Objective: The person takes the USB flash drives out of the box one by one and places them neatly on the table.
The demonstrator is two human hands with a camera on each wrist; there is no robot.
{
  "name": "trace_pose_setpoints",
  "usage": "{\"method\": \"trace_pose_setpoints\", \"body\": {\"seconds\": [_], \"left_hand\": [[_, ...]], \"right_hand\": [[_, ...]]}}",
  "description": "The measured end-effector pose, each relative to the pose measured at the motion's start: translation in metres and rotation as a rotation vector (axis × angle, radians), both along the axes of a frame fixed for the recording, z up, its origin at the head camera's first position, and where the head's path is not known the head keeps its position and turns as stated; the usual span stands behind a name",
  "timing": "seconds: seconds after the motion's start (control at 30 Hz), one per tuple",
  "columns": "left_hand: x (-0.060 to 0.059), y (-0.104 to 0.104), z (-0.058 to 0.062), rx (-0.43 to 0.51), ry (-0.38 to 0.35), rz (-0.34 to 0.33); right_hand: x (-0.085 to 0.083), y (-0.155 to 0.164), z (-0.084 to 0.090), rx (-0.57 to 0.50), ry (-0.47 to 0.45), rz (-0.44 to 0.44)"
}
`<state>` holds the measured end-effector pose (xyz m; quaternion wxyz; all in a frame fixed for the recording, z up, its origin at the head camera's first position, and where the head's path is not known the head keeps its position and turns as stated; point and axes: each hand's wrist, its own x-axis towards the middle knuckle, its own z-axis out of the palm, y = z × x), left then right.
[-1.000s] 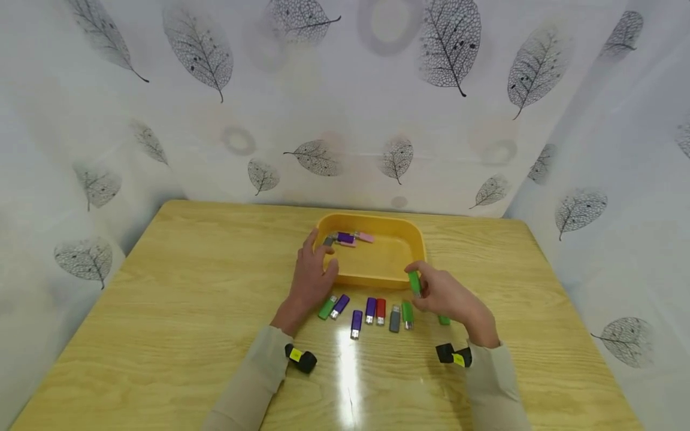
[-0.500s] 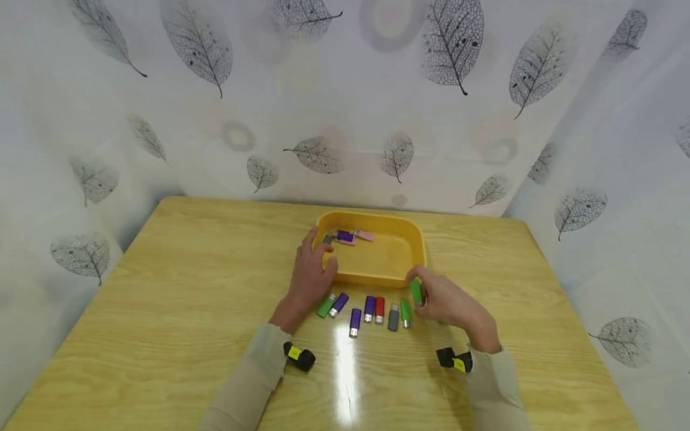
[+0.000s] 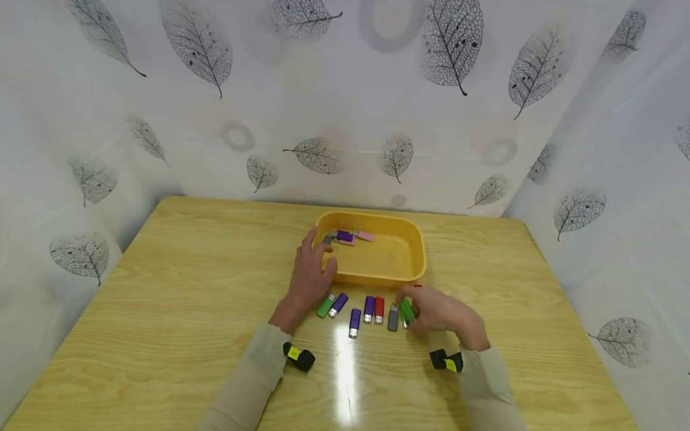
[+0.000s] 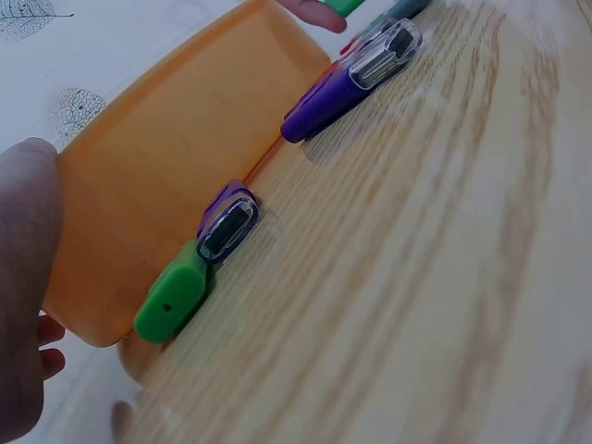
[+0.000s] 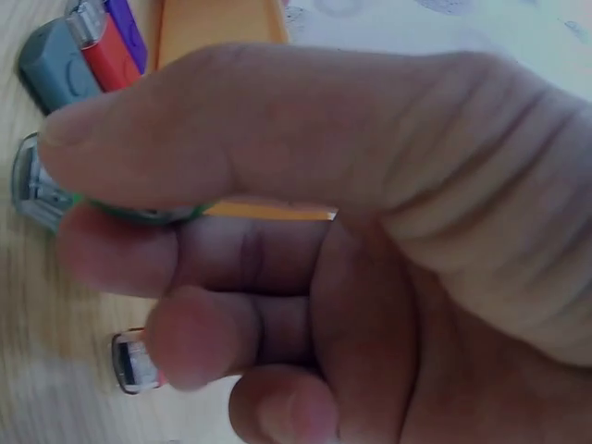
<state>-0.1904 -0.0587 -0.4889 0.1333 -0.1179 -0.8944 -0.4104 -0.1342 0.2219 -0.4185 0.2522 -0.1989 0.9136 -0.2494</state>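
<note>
While the right hand (image 3: 439, 311) pinches a green drive (image 3: 406, 309) between thumb and fingers just above the table (image 3: 162, 299), at the right end of a row of drives (image 3: 369, 309), the left hand (image 3: 311, 272) grips the near left corner of the yellow tray (image 3: 415, 251), fingers curled over its rim. Three drives (image 3: 347, 237) lie inside the tray's far left corner.
</note>
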Motion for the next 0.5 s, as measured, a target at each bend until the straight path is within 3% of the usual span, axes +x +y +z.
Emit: {"method": "trace_pose_setpoints", "body": {"seconds": [0.17,0.37,0.5], "left_hand": [[0.0025,-0.0017,-0.0029,0.001,-0.029,0.009],[-0.0051,-0.0001,0.0025,0.01,0.01,0.002],[-0.0022,-0.0012,0.0023,0.005,-0.017,-0.001]], "right_hand": [[-0.0024,-0.0014,-0.0074,0.032,-0.029,-0.002],[-0.0076,-0.0071,-0.0048,0.089,-0.021,-0.035],[-0.0052,-0.0094,-0.0052,0.086,-0.045,-0.032]]}}
